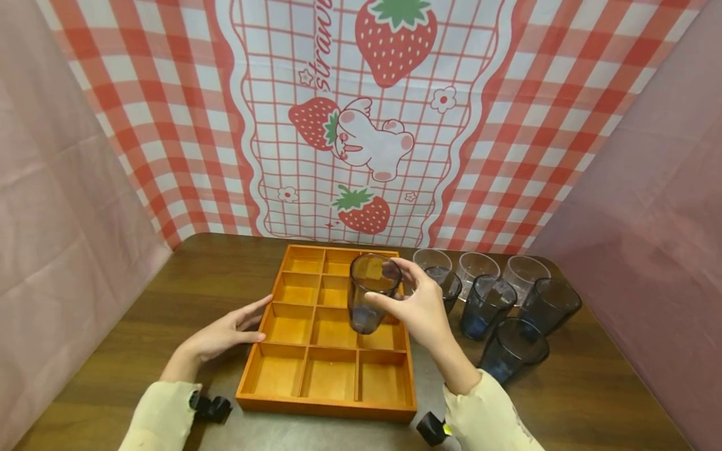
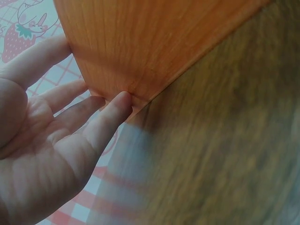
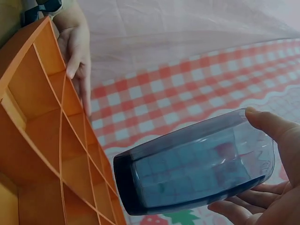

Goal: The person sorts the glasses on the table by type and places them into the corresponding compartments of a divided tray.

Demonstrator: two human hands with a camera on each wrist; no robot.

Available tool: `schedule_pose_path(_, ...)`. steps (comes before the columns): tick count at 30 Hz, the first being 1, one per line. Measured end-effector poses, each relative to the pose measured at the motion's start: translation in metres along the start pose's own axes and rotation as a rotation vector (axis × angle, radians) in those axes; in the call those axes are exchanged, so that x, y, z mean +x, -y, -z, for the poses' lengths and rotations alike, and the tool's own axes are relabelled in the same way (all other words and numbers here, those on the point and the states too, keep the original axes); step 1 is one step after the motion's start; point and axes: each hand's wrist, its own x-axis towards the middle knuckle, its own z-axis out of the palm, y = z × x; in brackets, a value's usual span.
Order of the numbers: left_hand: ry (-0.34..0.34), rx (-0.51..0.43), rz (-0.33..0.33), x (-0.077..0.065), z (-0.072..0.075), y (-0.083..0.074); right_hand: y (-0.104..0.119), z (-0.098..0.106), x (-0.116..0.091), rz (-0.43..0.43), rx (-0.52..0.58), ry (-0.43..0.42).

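My right hand [image 1: 420, 307] grips a dark tinted drinking glass [image 1: 366, 313] near its rim, thumb on one side and fingers on the other. In the head view the glass appears over the right part of a wooden divided box [image 1: 327, 406]; the right wrist view shows its dark base [image 3: 125, 185] beside the compartments, apart from them. My left hand [image 1: 222, 335] touches the left outer wall of the box with extended fingers. Those fingertips rest against the wood [image 2: 136, 51] in the left wrist view. The visible compartments hold nothing.
To the right of the box stand several dark tinted glasses [image 1: 487, 307], with three clear glasses [image 1: 527, 275] behind them. A checked strawberry cloth [image 1: 186, 125] hangs behind the wooden table [image 1: 203, 269]. Pink cloth [image 1: 637, 219] closes the right side.
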Motion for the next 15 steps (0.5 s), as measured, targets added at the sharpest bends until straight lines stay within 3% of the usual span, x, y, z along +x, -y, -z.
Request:
schedule_pose_path(9,0.003,-0.014,-0.008,-0.001,0.002,0.002,0.008,-0.04,0.032,-0.068,-0.023,0.052)
schedule_pose_path(15,-0.002,0.014,-0.017,-0.001,0.003,0.002,0.012,-0.064,0.051,-0.039,-0.014,0.074)
